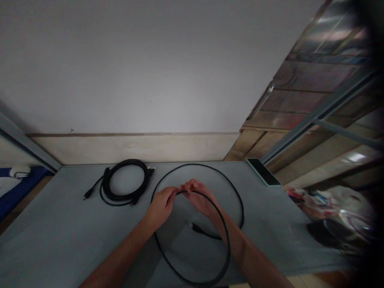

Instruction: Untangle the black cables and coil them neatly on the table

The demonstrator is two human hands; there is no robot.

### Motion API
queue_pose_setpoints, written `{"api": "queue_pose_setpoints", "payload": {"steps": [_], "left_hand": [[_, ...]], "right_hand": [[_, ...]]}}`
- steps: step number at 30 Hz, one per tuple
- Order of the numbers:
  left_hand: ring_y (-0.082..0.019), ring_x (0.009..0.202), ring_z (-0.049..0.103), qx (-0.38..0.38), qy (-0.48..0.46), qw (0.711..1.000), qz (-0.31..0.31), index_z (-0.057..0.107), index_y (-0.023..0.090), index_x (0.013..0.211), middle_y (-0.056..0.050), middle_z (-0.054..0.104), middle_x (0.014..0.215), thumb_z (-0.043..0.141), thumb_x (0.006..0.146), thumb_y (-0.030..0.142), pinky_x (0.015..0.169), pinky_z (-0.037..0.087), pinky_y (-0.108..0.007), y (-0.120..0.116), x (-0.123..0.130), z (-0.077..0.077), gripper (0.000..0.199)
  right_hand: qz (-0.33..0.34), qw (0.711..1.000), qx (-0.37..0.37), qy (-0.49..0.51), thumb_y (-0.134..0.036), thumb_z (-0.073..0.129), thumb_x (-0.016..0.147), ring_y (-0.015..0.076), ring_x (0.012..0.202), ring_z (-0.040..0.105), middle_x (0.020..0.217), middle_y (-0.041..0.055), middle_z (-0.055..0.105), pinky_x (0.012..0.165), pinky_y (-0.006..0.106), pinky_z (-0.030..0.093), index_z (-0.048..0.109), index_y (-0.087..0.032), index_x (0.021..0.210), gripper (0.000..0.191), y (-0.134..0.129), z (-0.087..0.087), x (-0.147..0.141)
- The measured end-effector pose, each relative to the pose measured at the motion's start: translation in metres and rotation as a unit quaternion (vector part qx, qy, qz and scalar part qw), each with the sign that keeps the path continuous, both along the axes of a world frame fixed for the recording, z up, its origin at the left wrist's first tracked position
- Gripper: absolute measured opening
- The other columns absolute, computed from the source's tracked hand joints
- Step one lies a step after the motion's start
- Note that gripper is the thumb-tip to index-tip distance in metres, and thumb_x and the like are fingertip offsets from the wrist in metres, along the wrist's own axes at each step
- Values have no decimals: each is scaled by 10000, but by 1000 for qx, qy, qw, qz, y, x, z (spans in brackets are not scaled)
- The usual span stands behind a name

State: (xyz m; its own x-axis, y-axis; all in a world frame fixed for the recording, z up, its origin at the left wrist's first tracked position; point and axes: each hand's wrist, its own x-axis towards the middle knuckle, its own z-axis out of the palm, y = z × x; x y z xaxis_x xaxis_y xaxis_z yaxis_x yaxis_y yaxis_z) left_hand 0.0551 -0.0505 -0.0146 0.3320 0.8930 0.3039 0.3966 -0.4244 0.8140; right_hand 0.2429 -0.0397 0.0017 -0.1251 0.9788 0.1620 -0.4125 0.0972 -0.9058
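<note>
A black cable (228, 240) runs in wide loops over the grey table (75, 232), one loop reaching toward the table's front edge. My left hand (162, 204) is closed on it near the middle, thumb and fingers pinched together. Right beside it, my right hand (198, 196) also grips the cable, fingers curled, the two hands almost touching. One plug (198, 229) of this cable lies on the table below my hands. To the left rests a coiled bundle of black cable (109, 188), with several plugs sticking out of it.
A phone-like flat device (264, 173) lies at the table's back right corner. Grey metal posts (288, 132) rise at both ends of the table, with a pale wall (144, 80) behind. Plastic bags (339, 204) and a dark rounded object (328, 232) are at the right.
</note>
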Motion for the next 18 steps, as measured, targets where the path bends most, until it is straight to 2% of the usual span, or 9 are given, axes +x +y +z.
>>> {"api": "queue_pose_setpoints", "payload": {"steps": [3, 5, 8, 10, 12, 14, 16, 18], "left_hand": [[-198, 986, 654, 32, 5, 999, 40, 657, 203, 1083, -71, 712, 1055, 423, 985, 208, 904, 488, -322, 10, -10, -3, 254], [-198, 949, 660, 36, 18, 998, 50, 670, 201, 1051, -68, 718, 1017, 440, 976, 214, 883, 487, -314, 16, -18, -3, 242], [-196, 904, 660, 7, 35, 999, 36, 688, 190, 1001, -63, 725, 968, 476, 963, 241, 855, 474, -305, 22, -30, 4, 222], [-187, 796, 649, -52, 59, 997, -26, 705, 181, 906, -44, 721, 856, 558, 928, 302, 759, 469, -285, 23, -38, 11, 192], [-173, 704, 620, -129, 75, 983, -110, 710, 173, 802, -25, 700, 750, 656, 861, 361, 664, 441, -262, 22, -45, 19, 204], [-169, 687, 605, -186, 74, 966, -163, 717, 168, 755, -22, 690, 712, 708, 810, 381, 628, 417, -250, 20, -52, 26, 220], [-171, 693, 603, -222, 65, 957, -174, 726, 170, 747, -26, 690, 707, 719, 792, 374, 623, 411, -246, 20, -61, 33, 209], [-172, 690, 605, -250, 58, 953, -159, 731, 178, 750, -29, 691, 709, 712, 791, 367, 625, 416, -248, 21, -71, 38, 194]], "right_hand": [[171, 981, -78, -42, -338, 712, 785, 171, 816, 636, 1042, 67, 682, 758, 316, 540, 683, -220, 1132, 368, 2, 10, 15], [198, 969, -110, -100, -322, 710, 797, 130, 707, 622, 1083, 79, 675, 652, 272, 515, 658, -207, 1223, 445, 7, 11, 27], [155, 961, -121, -195, -371, 689, 831, 52, 490, 480, 891, 46, 658, 431, 200, 346, 683, -167, 1186, 410, 14, 6, 41], [174, 946, -133, -238, -403, 702, 822, 31, 430, 376, 706, -12, 573, 384, 186, 241, 713, -141, 1090, 375, 18, 1, 48], [230, 926, -147, -261, -416, 732, 793, 30, 413, 322, 583, -56, 475, 382, 182, 217, 728, -126, 994, 353, 19, -3, 54], [274, 911, -152, -269, -420, 755, 769, 36, 407, 310, 521, -73, 428, 388, 186, 229, 737, -118, 939, 347, 19, -4, 59], [296, 905, -155, -265, -414, 765, 759, 42, 407, 305, 488, -79, 405, 397, 191, 241, 745, -112, 947, 356, 18, -4, 64], [296, 907, -157, -254, -402, 765, 764, 41, 406, 282, 467, -90, 373, 402, 194, 236, 749, -108, 992, 373, 19, -3, 69]]}}
